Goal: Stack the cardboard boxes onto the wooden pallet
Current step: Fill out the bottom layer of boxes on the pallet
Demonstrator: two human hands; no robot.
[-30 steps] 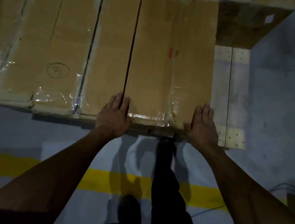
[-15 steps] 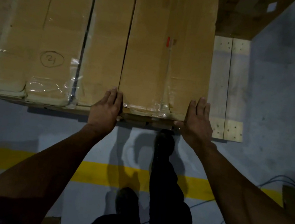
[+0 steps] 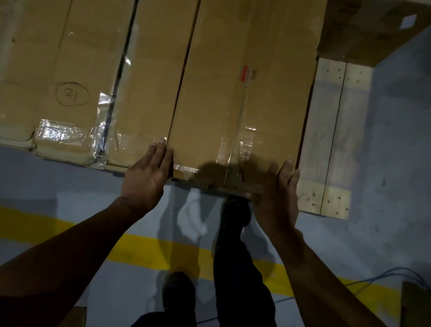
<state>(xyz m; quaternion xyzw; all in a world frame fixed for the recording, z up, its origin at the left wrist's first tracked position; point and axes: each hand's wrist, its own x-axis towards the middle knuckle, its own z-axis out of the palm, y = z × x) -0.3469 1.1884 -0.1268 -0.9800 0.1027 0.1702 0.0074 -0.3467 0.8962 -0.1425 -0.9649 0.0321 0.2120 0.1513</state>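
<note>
- Head view: a long cardboard box [image 3: 242,85] is being pressed at its near end by both hands, while it is lying flat on the wooden pallet [image 3: 332,139], rightmost in a row of boxes.
- The left hand [image 3: 148,174] is being held with straight fingers against the near left corner, at about 7 o'clock of the box; nothing is being pinched.
- The right hand [image 3: 278,194] is being laid with straight fingers over the near right corner, at about 5 o'clock.
- Compared with a second ago, the hands are being kept at the same corners, and the gap to the neighbouring box [image 3: 154,75] at 9 o'clock is looking slightly narrower, though the camera is also shifting.
- This is being judged as the box being settled into line, so this placement is nearly being finished.
- Bare pallet boards are being left showing at 3 o'clock of the box, so room for more is being suggested.
- A yellow floor line [image 3: 40,229] is being crossed by the forearms at 6 o'clock.
</note>
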